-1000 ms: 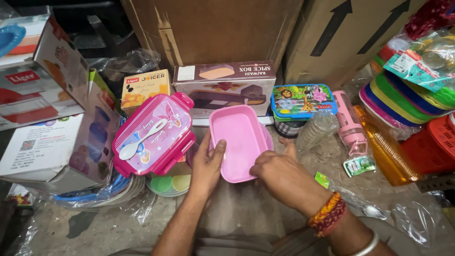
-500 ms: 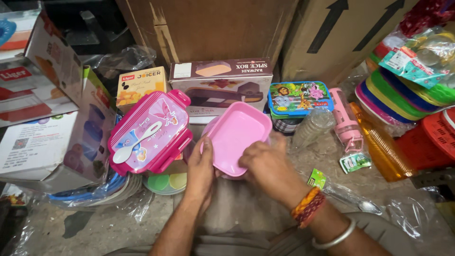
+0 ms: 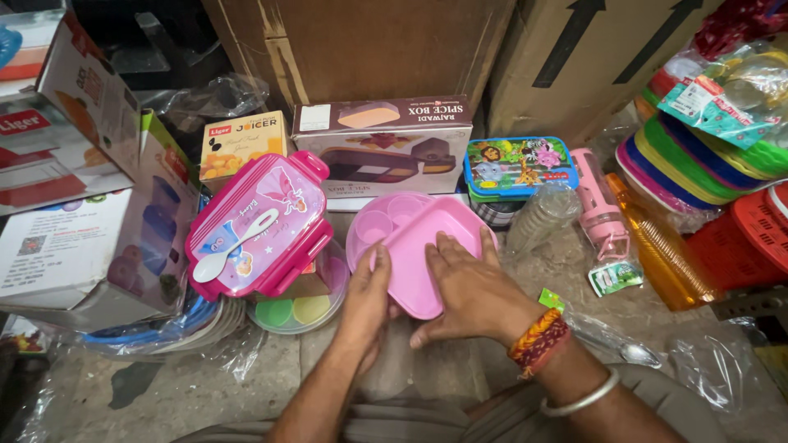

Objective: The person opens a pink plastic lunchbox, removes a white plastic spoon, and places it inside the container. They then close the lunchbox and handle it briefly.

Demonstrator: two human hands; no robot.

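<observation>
Item, centre frame: pink tray [image 3: 414, 262], tilted over a round pink dish [image 3: 379, 223]. My left hand [image 3: 367, 299] grips its near edge; my right hand [image 3: 468, 287] lies flat on top, steadying it. Pink lunchbox [image 3: 256, 223] stands open-side away, left of centre.

The pink tray [image 3: 423, 254] now tilts over a round pink sectioned dish [image 3: 386, 226] that was hidden before. The right hand [image 3: 472, 287] has moved from the tray's near edge onto its top, and the left hand [image 3: 365, 299] has slid lower along its left edge.
</observation>
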